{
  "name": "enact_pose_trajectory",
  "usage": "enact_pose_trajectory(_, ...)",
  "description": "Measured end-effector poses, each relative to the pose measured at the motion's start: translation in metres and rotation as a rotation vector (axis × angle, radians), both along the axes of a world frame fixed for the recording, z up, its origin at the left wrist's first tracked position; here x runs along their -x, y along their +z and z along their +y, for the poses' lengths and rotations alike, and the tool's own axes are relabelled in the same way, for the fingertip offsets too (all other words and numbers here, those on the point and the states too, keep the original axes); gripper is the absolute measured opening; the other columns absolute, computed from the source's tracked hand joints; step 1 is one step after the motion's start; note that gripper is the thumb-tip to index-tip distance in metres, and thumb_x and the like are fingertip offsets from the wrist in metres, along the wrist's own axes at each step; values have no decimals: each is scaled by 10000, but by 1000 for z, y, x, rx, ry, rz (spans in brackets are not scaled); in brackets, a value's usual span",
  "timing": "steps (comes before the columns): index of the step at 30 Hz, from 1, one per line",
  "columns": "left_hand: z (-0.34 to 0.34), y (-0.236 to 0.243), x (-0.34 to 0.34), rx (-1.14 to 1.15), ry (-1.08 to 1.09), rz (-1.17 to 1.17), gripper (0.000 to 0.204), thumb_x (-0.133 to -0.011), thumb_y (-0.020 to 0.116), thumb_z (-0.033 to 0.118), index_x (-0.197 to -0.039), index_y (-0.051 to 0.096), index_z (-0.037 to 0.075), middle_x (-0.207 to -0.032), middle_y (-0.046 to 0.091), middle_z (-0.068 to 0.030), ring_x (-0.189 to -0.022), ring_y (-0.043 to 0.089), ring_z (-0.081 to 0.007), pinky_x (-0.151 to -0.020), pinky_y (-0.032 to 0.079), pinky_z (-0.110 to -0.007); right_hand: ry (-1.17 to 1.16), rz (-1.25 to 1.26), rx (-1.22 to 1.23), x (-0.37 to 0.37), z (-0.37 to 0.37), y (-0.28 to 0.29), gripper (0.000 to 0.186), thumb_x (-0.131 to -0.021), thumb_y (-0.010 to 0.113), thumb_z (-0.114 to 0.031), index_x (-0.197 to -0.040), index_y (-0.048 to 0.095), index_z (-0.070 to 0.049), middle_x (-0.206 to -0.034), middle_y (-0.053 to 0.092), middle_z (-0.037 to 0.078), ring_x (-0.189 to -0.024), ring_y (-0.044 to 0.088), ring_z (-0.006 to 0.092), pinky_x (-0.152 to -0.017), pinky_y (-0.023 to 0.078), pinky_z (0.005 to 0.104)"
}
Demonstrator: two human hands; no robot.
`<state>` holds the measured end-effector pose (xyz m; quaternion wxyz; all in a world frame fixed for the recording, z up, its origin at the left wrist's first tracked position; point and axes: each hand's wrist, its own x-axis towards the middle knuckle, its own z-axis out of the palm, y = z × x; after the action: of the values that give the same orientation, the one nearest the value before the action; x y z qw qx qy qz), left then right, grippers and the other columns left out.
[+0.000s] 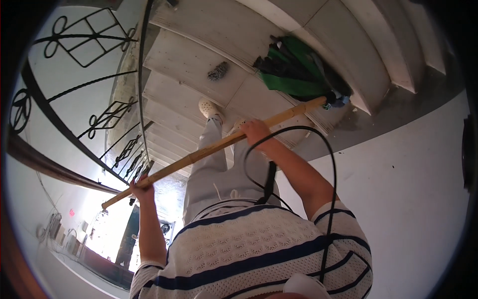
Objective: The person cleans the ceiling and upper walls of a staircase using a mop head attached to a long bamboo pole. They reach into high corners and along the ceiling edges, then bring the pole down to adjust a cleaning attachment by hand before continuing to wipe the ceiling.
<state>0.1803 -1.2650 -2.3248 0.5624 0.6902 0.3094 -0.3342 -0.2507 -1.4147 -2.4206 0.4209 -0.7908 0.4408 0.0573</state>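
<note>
Across both sets of fingers: one long bamboo pole (199,155). Left fingers (145,192) wrapped round it near its lower end, right fingers (255,131) wrapped round farther up, well apart. Free end past the right fingers sits at a bluish cloth (339,101); can't tell if attached.

Handling, my read: light for its length, stiff, tough, fairly smooth so it may roll in the palm. Best hold is two-handed, well spread, just beside a node for grip. Long overhang, so mind tip swing.

Surface: pale stairs (177,57) ahead of the fingers, edges worn. Beyond the right fingers, a green-and-black bundle (303,67), looks soft; grey wiry pad (217,71) ahead, between the hands.

Room: black iron railing (113,117) beyond the left fingers, pale wall (378,199) right of the right fingers, bright opening (107,226) below the left ones.
</note>
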Motion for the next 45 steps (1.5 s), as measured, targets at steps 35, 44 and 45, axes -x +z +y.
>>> enact_pose_trajectory(35,-142,-260,216,-188,-1039,-569,499,-739,662,229,-1171,457,86,-1114,429,-122,-988,458,-246,-866,389,-359,-1240,-488,204,156,-233,12,296,-784,669,-109,-1037,566,3,-903,599,28,-839,547,103,-746,428,225)
enact_pose_trajectory(44,-242,-316,231,-347,-1516,-592,672,-714,686,353,-1283,389,154,-1248,400,-185,-1161,382,-350,-950,347,-419,-358,242,-22,154,-183,14,139,-763,640,-171,-876,628,-91,-761,608,50,-696,582,120,-619,459,258)
enact_pose_trajectory(45,-242,-322,231,-343,-1526,-589,672,-714,686,353,-1283,389,154,-1248,400,-185,-1161,382,-350,-950,347,-419,-329,304,34,144,-177,4,142,-756,648,-202,-850,631,-97,-743,605,63,-677,596,152,-593,460,269)
